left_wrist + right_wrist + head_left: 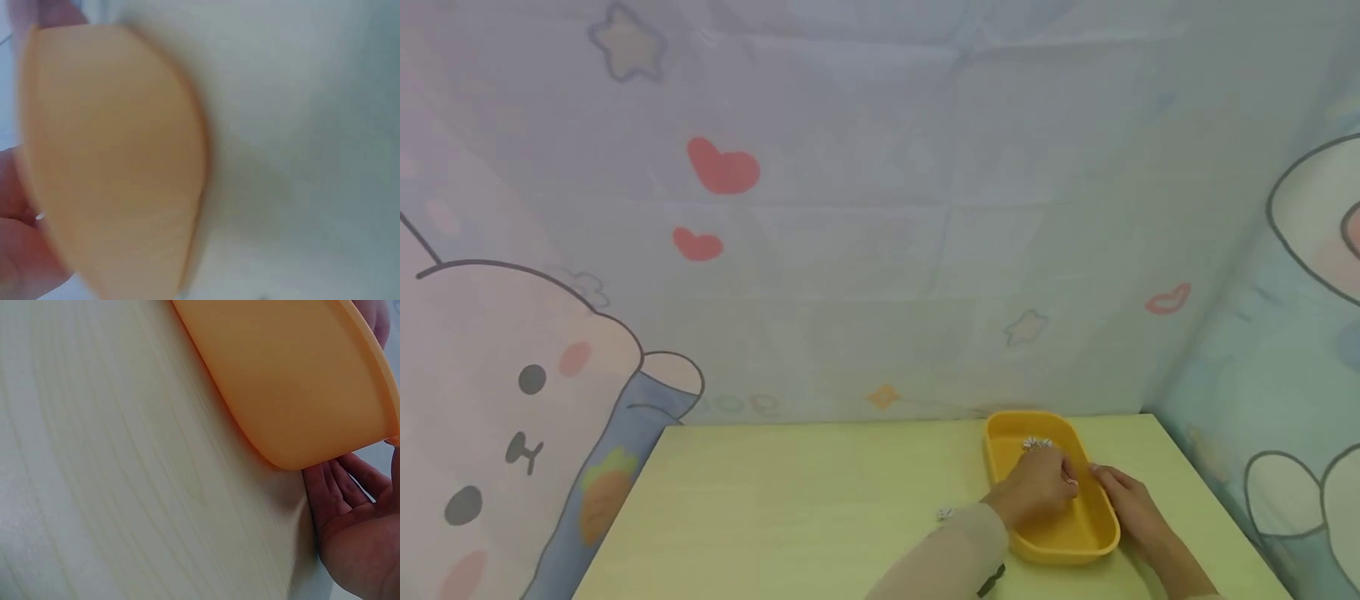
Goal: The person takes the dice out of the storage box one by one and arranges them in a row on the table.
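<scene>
My left hand [1041, 487] reaches into a yellow tray [1063, 557], its fingers curled and pinching a small white piece with dark marks [1072, 482]. Several similar small white pieces [1037, 444] lie in the tray beyond that hand; their exact kind is too small to tell. Along the tray's right side, my right hand [1131, 504] touches the outer wall and rim with mostly straight fingers. In the left wrist view the tray wall [119, 150] covers much of the left hand's fingers [25, 256]. The right wrist view shows the right hand [356, 531] below the tray's rounded corner.
Another small white piece [945, 514] lies on the pale yellow table [760, 500], left of the tray and beside the left sleeve [951, 554]. A printed cloth [865, 250] hangs behind the table and along both sides.
</scene>
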The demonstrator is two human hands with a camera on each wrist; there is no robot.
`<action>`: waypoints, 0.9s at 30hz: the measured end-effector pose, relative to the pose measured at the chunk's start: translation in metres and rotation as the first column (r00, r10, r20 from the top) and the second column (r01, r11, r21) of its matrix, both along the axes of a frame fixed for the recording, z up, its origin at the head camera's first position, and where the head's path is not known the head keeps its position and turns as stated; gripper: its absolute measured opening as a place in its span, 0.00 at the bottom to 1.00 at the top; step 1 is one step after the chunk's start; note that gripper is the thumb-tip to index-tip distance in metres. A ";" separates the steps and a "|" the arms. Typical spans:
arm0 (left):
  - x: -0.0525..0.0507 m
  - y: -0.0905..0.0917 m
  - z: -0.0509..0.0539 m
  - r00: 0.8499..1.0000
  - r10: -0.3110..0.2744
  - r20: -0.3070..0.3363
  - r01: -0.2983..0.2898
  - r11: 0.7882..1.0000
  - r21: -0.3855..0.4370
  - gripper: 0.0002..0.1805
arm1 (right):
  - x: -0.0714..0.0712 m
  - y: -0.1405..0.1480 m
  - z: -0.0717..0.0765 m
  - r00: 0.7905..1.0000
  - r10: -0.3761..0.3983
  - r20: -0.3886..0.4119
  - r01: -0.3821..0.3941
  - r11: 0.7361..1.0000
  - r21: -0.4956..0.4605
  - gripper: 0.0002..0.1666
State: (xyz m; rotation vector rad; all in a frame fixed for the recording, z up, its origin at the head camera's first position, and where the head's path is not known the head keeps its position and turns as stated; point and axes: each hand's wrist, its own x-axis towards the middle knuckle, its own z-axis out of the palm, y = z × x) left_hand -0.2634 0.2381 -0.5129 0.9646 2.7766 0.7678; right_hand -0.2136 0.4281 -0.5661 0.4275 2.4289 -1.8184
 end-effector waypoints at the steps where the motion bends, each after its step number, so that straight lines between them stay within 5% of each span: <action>1: 0.000 -0.004 0.006 1.000 -0.016 0.003 0.016 1.000 0.026 0.05 | 0.000 0.000 0.000 1.000 -0.005 0.005 0.005 1.000 -0.006 0.45; 6: -0.001 -0.033 0.028 0.991 -0.127 0.037 0.122 0.985 0.126 0.04 | 0.003 0.001 0.002 1.000 -0.001 0.001 0.001 1.000 -0.008 0.43; 11: -0.006 -0.068 0.037 0.984 -0.168 0.060 0.159 0.978 0.137 0.03 | 0.004 -0.002 0.004 1.000 0.008 0.004 -0.008 1.000 -0.020 0.45; 20: -0.012 -0.133 0.040 0.971 -0.238 -0.019 0.238 0.964 0.117 0.05 | 0.004 -0.003 0.002 1.000 -0.004 0.025 0.005 0.999 -0.041 0.46; 27: -0.012 -0.186 0.029 0.976 -0.213 -0.044 0.217 0.973 0.085 0.05 | 0.002 -0.002 -0.001 1.000 0.010 0.012 -0.009 0.999 -0.051 0.47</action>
